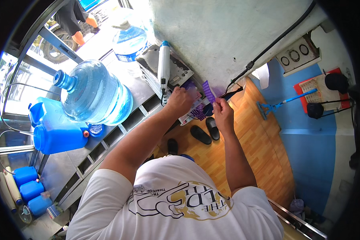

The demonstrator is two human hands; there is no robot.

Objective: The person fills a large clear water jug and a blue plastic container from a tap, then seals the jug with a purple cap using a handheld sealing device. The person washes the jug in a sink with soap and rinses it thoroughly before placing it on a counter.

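Note:
My right hand [223, 114] pinches the lower end of a purple printed strip [208, 91] between thumb and fingers. My left hand [181, 102] is at a box of purple and pink printed items [195, 111], its fingers curled; whether they grip anything is hidden. Just beyond that hand, a white heat gun or dryer with a blue end [164, 64] lies on a stained metal box [180, 70]. To the left, a large clear blue water bottle [96, 93] lies tilted beside a blue jerrycan [60, 126].
Another water bottle [129, 42] stands by the window, a person's legs [73, 21] outside. Black slippers [201, 135] lie on the wood-look floor. A black cable [267, 48] runs along the wall. A blue-handled squeegee [285, 102] is at right; several blue jugs [31, 190] are at lower left.

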